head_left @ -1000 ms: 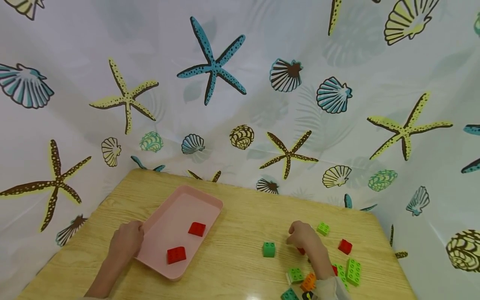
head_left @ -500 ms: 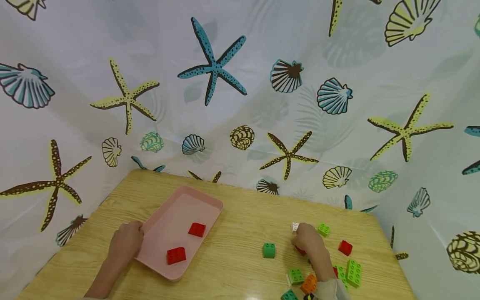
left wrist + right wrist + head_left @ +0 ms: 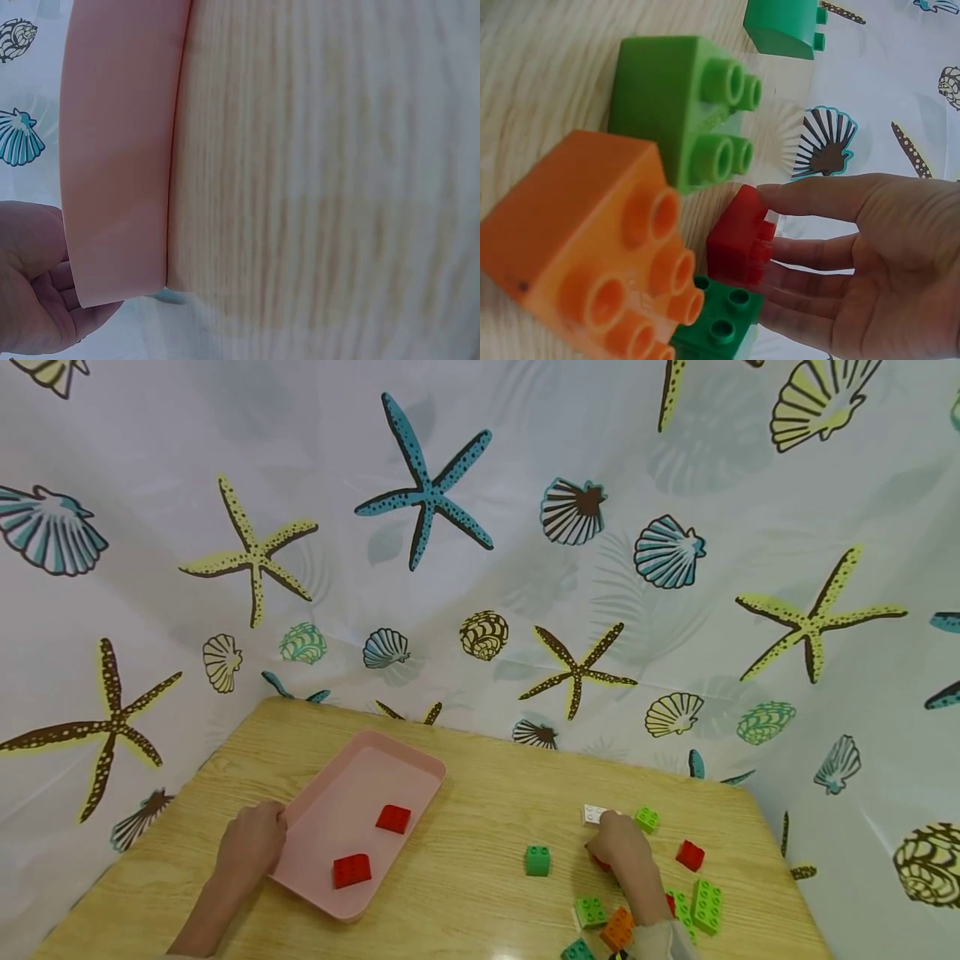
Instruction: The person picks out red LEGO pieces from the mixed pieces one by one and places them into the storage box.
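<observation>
My left hand (image 3: 251, 843) grips the near-left rim of a pink tray (image 3: 341, 797). Inside the tray lie two red toy building bricks, one nearer (image 3: 352, 871) and one farther (image 3: 393, 818). Over the loose bricks on the right, my right hand (image 3: 626, 847) is down at a red building brick (image 3: 739, 236). In the right wrist view the thumb touches one end of that brick and the fingers curl at its studs. A dark green brick (image 3: 720, 319) is close beside it. In the head view the right hand covers most of the red brick.
A green brick (image 3: 537, 860) stands between tray and pile. Around my right hand are a white brick (image 3: 593, 814), a small lime brick (image 3: 647, 818), another red brick (image 3: 690, 856), a long lime brick (image 3: 707, 906) and an orange brick (image 3: 618, 929). A patterned curtain (image 3: 480, 577) borders the wooden table.
My right hand has shifted slightly right and nearer, down onto the red brick, uncovering the white brick behind. The left hand and tray have stayed put.
</observation>
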A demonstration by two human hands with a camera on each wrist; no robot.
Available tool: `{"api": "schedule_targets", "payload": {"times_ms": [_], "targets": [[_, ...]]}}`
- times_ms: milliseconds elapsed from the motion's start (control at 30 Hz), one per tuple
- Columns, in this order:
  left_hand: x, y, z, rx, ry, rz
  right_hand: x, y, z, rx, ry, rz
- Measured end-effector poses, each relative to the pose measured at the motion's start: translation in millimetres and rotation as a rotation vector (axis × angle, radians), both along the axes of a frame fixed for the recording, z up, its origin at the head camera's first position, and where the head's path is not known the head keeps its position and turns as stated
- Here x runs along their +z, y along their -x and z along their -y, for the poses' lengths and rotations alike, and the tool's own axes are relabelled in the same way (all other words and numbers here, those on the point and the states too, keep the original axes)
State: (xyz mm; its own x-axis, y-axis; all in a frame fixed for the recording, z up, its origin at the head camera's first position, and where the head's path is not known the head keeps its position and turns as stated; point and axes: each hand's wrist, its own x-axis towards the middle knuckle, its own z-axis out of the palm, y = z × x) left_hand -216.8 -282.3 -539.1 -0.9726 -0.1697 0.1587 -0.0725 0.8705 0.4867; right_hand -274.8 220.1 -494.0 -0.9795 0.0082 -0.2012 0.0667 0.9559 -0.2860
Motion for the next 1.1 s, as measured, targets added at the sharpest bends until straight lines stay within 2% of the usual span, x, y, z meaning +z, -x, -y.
{"api": "schedule_targets", "payload": {"times_ms": [233,633,900,1100], "targets": [[0.1,-0.1,0.3,-0.002,0.006,0.002,-6.4,-1.1,-2.7,-0.033,0.003,0.003],[3.0,-1.2,-0.4,-0.014,0.005,0.001,-12.5,-1.4,-6.9,-0.026,0.028,-0.004],[1.9,-1.5,0.2,-0.013,0.004,-0.017,-8.4,-3.8,-5.7,-0.031,0.047,0.017],[2.3,-1.9,-0.4,-0.015,0.005,-0.011,-5.1,-3.4,-3.6,-0.040,0.048,-0.008]]}}
